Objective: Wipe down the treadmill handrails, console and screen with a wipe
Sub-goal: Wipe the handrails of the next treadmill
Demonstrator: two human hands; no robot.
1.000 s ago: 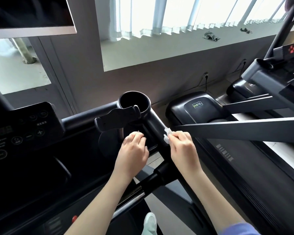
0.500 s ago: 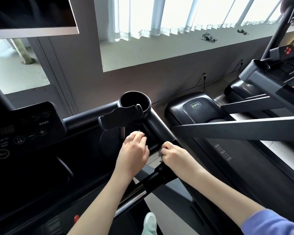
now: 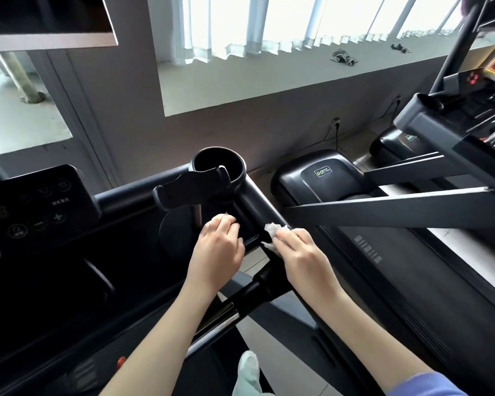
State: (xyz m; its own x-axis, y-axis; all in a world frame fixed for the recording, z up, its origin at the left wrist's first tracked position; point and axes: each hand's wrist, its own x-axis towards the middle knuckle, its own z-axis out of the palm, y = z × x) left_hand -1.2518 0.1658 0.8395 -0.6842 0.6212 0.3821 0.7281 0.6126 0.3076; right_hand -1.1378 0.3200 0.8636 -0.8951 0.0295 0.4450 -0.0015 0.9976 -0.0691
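Note:
A black treadmill handrail (image 3: pixel 262 210) runs from the round cup holder (image 3: pixel 218 164) down toward me. My right hand (image 3: pixel 303 252) holds a crumpled white wipe (image 3: pixel 271 234) and presses it against the rail's upper side. To the left of it, my left hand (image 3: pixel 219 250) has its fingers curled over the edge of the dark tray below the phone bracket (image 3: pixel 192 190). The console panel (image 3: pixel 32 212) with its buttons sits at the far left. A corner of the screen (image 3: pixel 49 21) shows at the top left.
A second treadmill (image 3: pixel 335 181) stands close on the right, its grey side rail (image 3: pixel 397 207) reaching almost to my right hand. The window sill (image 3: pixel 269 72) holds two dark rags. My shoe (image 3: pixel 247 364) shows at the bottom between my arms.
My right hand slid down the rail toward me and then back up to where it was, and the wipe shows again beyond its fingers. My left hand stayed put.

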